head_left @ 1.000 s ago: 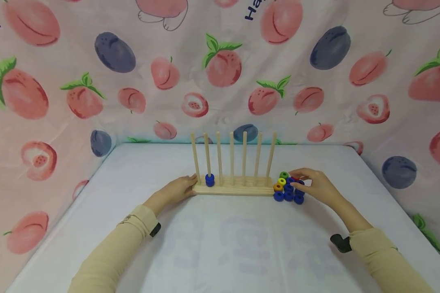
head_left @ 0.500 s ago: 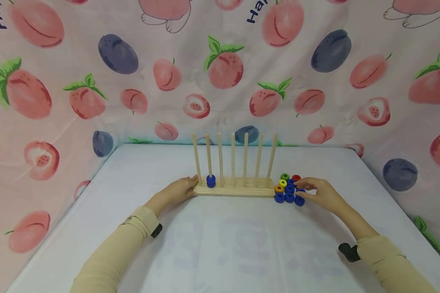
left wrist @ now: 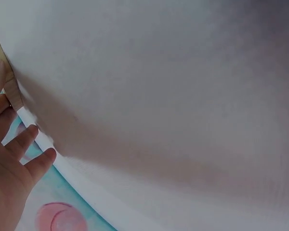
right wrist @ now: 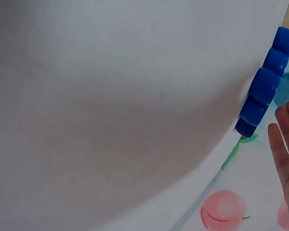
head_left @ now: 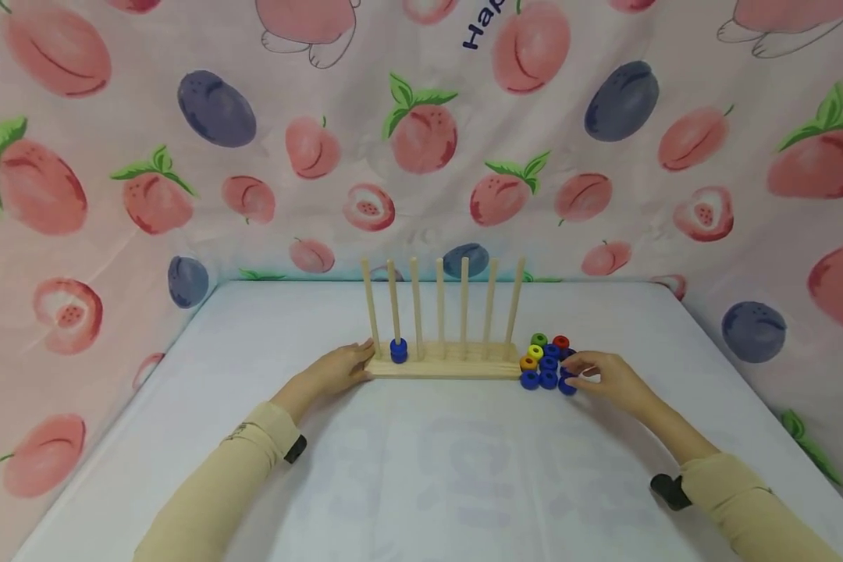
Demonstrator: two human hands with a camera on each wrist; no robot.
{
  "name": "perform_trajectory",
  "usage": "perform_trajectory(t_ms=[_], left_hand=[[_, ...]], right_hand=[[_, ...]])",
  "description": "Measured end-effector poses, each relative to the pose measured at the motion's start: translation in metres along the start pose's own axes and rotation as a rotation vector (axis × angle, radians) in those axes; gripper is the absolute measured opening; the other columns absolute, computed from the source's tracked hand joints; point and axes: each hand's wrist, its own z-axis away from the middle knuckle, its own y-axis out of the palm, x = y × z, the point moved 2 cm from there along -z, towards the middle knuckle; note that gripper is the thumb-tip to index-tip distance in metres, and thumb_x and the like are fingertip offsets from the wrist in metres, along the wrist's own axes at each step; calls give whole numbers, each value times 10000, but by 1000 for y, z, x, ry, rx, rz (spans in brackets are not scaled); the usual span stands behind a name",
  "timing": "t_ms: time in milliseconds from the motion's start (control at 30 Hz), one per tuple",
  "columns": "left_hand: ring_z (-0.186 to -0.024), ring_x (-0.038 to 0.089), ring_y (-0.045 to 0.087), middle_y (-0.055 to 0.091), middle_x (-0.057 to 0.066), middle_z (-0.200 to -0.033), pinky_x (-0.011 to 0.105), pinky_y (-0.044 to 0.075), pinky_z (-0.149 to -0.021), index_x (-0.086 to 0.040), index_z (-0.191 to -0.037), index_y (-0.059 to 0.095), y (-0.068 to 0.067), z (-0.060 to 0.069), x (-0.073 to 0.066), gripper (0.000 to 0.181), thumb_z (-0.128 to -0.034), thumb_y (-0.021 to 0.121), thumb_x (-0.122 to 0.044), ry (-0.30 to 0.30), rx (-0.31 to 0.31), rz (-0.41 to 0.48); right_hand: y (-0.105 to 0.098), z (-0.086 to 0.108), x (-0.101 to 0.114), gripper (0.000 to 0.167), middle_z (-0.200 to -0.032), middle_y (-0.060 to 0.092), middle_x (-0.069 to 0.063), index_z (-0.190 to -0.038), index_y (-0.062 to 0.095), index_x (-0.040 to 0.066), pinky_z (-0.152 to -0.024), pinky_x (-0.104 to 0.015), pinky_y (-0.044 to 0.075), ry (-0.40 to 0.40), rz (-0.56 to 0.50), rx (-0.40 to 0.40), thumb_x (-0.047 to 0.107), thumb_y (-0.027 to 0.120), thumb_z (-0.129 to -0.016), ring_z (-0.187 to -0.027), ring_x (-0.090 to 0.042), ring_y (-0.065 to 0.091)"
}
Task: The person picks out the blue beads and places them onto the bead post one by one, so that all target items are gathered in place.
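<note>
A wooden peg rack [head_left: 439, 370] with several upright pegs stands near the table's middle. Two blue beads [head_left: 398, 350] are stacked on its second peg from the left. My left hand [head_left: 336, 370] holds the rack's left end, thumb in front and fingers round the side. To the right of the rack lies a cluster of loose beads: several blue beads [head_left: 549, 379], a green bead [head_left: 538, 340], a yellow bead [head_left: 535, 353], an orange bead [head_left: 528, 364] and a red bead [head_left: 561, 343]. At the cluster's right edge is my right hand [head_left: 607, 378], its thumb and forefinger apart over blue beads, partly covering them.
A white cloth [head_left: 435, 468] covers the table. Behind it hangs a fruit-printed curtain [head_left: 421, 218], close beyond the rack. In the right wrist view, a row of blue beads [right wrist: 265, 85] stands beside straight fingers [right wrist: 282, 149].
My right hand has drawn back from the red bead towards the front blue beads, uncovering the red one. My left hand stays on the rack. The head view has shifted slightly.
</note>
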Motion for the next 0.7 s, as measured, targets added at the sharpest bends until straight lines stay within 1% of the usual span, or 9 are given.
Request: perform_trajectory(t_ms=[100,200,400,567,700], left_hand=[[-1313,438,393,359,235,-1464,522,333,-1099,48,-1414,350,2,3,2,606,-949,559,-278,5,-7,-2],[-1319,438,385,350,226,-1472,524,326,-1103,47,-1414,350,1,3,1,603,-951,555,-279,7,-13,-2],[-1328,434,374,339,211,-1481,523,316,-1110,35,-1422,344,-1,4,-2,604,-953,549,-285,-14,-3,-13],[-1340,421,364,325,201,-1490,515,307,-1119,19,-1435,323,0,4,-2,613,-956,543,-294,-28,9,-2],[-1330,420,378,337,210,-1483,511,314,-1116,26,-1432,326,1,3,-1,611,-954,547,-284,-26,0,-4]], right_hand=[[3,-2,0,246,-983,696,-151,-1043,649,-34,-795,-441,556,-2,23,15,85,700,-834,-887,-279,646],[4,-5,-1,224,-963,698,-145,-1022,653,-33,-778,-430,559,-6,59,27,65,701,-827,-869,-263,650],[7,-9,3,201,-907,691,-122,-993,659,-43,-760,-417,565,-27,123,64,40,700,-815,-829,-240,638],[8,-9,5,197,-916,683,-125,-988,660,-50,-757,-407,566,-17,112,88,12,700,-805,-845,-250,630],[9,-8,5,211,-917,666,-128,-997,656,-57,-754,-393,566,-6,93,100,-4,701,-798,-848,-245,616]])
